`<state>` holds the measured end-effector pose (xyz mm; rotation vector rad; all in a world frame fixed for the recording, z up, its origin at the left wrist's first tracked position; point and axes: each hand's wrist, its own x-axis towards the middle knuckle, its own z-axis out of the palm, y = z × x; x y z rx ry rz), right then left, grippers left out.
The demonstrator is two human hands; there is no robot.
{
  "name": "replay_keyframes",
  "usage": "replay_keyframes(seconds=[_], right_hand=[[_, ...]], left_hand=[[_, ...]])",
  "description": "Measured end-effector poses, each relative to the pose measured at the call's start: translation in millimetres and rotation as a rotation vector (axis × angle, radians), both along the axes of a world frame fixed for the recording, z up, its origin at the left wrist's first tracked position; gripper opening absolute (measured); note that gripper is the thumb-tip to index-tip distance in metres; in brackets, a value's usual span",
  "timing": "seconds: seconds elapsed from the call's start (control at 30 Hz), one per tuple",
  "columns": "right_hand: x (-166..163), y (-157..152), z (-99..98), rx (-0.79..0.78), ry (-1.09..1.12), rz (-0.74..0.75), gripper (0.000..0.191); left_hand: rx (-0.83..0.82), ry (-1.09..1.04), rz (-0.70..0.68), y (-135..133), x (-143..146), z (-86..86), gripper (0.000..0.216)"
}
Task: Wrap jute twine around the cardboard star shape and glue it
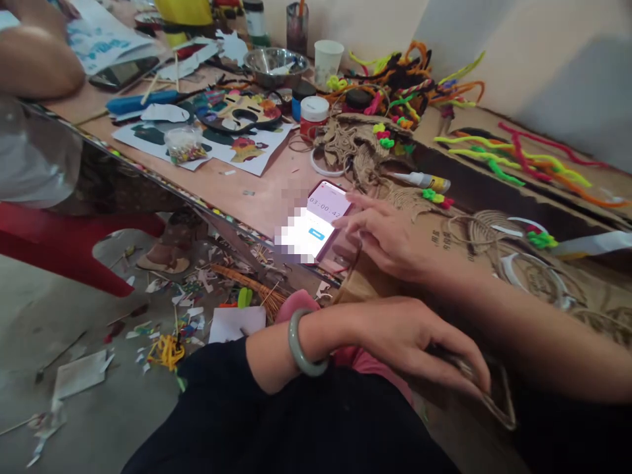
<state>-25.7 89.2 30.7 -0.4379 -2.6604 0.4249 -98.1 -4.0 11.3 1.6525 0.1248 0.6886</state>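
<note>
My right hand (382, 240) reaches out over the cardboard sheet (444, 237), its fingers stretched and a fingertip on the lit screen of a phone (320, 220) that shows a timer. A thin jute strand (351, 268) hangs just below this hand. My left hand (409, 342), with a pale green bangle (301, 342) on the wrist, rests near my lap. Its fingers are curled down on a woven jute cord piece (496, 395).
Another person's arm (39, 59) and a red chair (74, 243) are at the left. The table holds pipe cleaners (523, 155), a glue bottle (419, 179), a steel bowl (276, 64), a white cup (327, 60), jars and paper cut-outs. Scraps litter the floor (162, 316).
</note>
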Motion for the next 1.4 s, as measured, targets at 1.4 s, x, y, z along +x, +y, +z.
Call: replay_keyframes(seconds=[1.4], right_hand=[[-6,-3,-22.6,-0.019,0.404,-0.281,0.020]], left_hand=[[0.360,0.224,0.045,-6,4,1.6,0.025]])
